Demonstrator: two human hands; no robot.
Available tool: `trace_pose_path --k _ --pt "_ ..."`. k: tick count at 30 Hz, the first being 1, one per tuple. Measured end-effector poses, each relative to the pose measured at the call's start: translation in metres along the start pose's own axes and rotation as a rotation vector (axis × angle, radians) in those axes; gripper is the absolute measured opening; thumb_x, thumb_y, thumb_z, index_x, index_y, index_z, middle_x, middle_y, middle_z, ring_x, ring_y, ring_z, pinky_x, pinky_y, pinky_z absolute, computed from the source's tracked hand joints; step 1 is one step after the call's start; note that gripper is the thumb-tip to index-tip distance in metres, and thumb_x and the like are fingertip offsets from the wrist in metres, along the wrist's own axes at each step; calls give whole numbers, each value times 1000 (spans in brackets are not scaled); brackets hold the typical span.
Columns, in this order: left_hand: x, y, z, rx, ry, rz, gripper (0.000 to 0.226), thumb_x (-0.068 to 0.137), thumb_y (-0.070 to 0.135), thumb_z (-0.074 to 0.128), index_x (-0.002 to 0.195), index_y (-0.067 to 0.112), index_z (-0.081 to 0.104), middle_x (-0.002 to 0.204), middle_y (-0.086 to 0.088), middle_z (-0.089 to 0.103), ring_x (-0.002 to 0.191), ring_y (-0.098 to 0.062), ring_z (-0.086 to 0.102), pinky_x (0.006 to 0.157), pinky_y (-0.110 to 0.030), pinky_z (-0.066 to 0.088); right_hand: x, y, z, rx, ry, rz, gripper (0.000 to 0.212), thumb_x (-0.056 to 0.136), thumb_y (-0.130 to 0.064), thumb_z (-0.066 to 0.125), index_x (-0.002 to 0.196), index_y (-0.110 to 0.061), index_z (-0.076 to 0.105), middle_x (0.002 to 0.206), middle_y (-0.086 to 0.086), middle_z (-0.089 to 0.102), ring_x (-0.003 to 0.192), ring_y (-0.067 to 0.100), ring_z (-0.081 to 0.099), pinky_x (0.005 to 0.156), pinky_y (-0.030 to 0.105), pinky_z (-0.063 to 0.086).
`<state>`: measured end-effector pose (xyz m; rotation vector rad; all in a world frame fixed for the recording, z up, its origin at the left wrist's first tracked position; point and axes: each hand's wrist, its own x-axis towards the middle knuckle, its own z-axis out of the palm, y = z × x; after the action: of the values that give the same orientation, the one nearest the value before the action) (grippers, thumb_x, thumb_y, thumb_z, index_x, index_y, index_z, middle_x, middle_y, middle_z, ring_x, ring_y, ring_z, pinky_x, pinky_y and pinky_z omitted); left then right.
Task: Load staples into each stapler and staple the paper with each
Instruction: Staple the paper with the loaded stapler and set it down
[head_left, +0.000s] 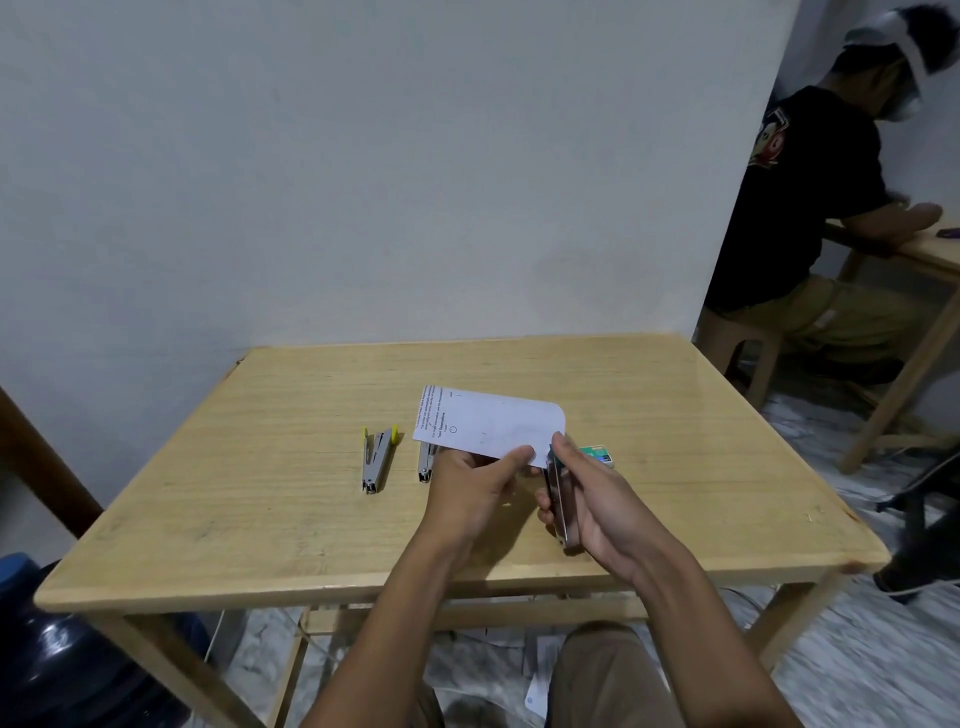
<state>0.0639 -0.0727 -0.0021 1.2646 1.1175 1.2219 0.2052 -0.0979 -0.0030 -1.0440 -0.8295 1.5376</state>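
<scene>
The step in hand looks like stapling the paper (488, 421) with one of the staplers. The left hand (475, 486) pinches the paper's near edge, thumb on top and fingers underneath, and holds the sheet raised above the worktop (260, 493), tilted up and away from the person. The right hand (597, 499) is wrapped around the held stapler (558, 499), which points away from the person with its front end at the paper's near right corner, beside the left thumb. Whether the corner already sits between the jaws cannot be told. The next move probably calls for seating the corner fully in the stapler's mouth and squeezing firmly while the left hand keeps the sheet steady. Both forearms reach forward over the worktop's near edge, and the hands meet close together near its middle. The yellow stapler (378, 460) lies opened in a V on the worktop to the left. A third stapler (425, 465) lies just beside the left hand and is partly hidden by it. The staple box (600, 454) rests just beyond the right hand.
</scene>
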Motion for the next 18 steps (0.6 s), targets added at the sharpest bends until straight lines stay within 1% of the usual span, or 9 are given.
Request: trace_pose_path --k 2,4,6,8,10,12,14,16,18 --pt "1 0 0 -9 -5 -6 9 84 12 74 88 5 72 53 14 65 50 3 57 53 -12 43 0 -1 1 28 7 -10 33 91 -36 62 109 -8 63 70 6 60 59 17 54 57 31 41" --pt "0 0 0 -19 -10 -18 10 85 14 74 88 5 72 54 13 64 50 3 57 53 -12 44 0 -2 2 35 11 -6 32 89 -35 65 108 -9 63 73 7 63 61 17 56 56 28 45" --pt "0 -1 -1 -40 -6 -46 13 86 18 73 90 5 72 60 11 67 53 0 58 56 -15 46 -2 -3 2 28 19 7 28 91 -34 64 108 -11 64 78 7 64 61 15 59 55 25 48" --pt "2 -3 -2 -85 4 -77 17 87 24 71 95 10 73 72 6 71 60 -4 60 65 -22 49 -2 -2 2 38 27 14 26 92 -33 64 108 -12 64 81 7 65 60 13 60 52 23 50" --pt "3 -3 -3 -113 11 -99 18 88 28 71 98 14 73 77 7 72 63 -5 60 71 -30 49 -1 -2 3 56 33 0 23 92 -31 64 105 -12 64 82 7 67 61 12 61 51 22 50" --pt "4 -3 -4 -108 11 -105 16 89 27 70 98 14 72 72 11 70 60 -2 59 70 -30 47 0 0 3 68 34 -16 26 88 -31 66 105 -12 65 81 5 68 63 11 63 52 22 50" --pt "4 -2 -5 -93 11 -103 16 89 27 69 96 13 72 70 12 69 58 -1 58 68 -28 46 1 0 5 71 30 -31 37 81 -34 69 109 -10 66 81 3 69 66 10 64 53 22 50" --pt "5 -2 -5 -94 5 -105 18 89 28 69 97 13 73 77 6 74 64 -6 63 69 -28 47 1 1 5 69 33 -39 40 78 -35 70 110 -10 66 81 2 69 68 10 65 54 21 50" --pt "5 -3 -6 -90 3 -108 20 90 29 68 99 13 73 87 -1 77 75 -13 69 71 -29 51 1 1 5 64 33 -43 37 78 -34 70 107 -11 66 80 1 69 69 10 64 55 21 49"
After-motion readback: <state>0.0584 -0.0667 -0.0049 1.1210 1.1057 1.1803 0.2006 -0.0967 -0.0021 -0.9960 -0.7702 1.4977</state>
